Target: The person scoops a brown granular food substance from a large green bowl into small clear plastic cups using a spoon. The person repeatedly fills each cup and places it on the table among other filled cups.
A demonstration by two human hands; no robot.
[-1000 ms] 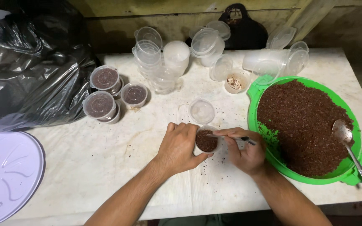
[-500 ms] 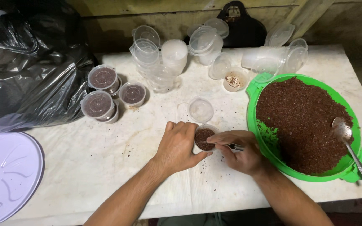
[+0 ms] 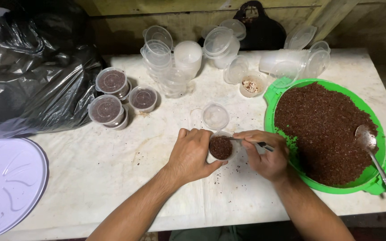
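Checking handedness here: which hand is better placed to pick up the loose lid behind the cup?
Probably the right hand: it only pinches a thin tool, while the left hand wraps the filled cup, steadying it. The lid lies just beyond both.

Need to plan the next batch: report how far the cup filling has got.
Done: three lidded cups of brown grains sit near the black bag. In hand: the left hand steadies an open filled cup; the right hand holds a thin tool over it. Left: empty cups and a heaped green tray.
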